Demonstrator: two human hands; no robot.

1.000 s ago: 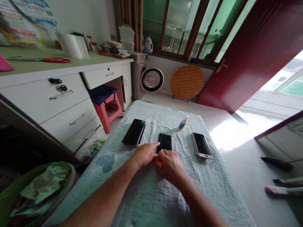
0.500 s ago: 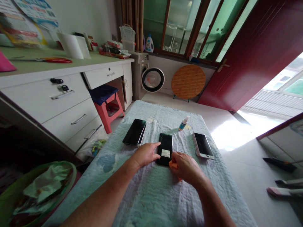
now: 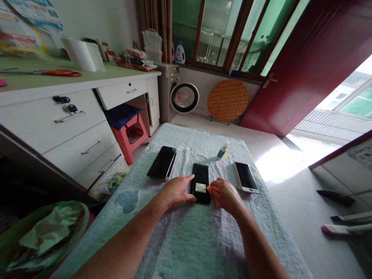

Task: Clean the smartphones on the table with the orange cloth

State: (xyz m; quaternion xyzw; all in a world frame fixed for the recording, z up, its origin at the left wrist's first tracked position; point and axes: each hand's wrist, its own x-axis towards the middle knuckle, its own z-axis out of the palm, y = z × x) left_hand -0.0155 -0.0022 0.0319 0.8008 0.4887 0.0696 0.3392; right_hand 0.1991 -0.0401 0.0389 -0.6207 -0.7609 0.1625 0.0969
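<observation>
Two bare hands meet at a black phone point(image 3: 200, 173), which lies flat on the quilted cover point(image 3: 174, 240), a pale label point(image 3: 200, 188) on its upward face. The left hand point(image 3: 176, 190) is partly open: its thumb and forefinger stand well apart, both tips against the phone's left side, the thumb near the lower corner and the forefinger higher up. How its other fingers lie cannot be told. The right hand point(image 3: 225, 193) is closed, its fingers bunched around an orange cloth point(image 3: 214, 193). Part of the cloth sticks out from the grip and meets the phone's right edge, level with the label; a lower fold hangs beneath the fingers. Beyond the left hand lies a larger dark device point(image 3: 162, 162), tilted slightly askew. A white phone point(image 3: 246, 176) rests to the right of the right hand, and a small spray bottle point(image 3: 222, 151) stands upright farther off, between the two phones.
</observation>
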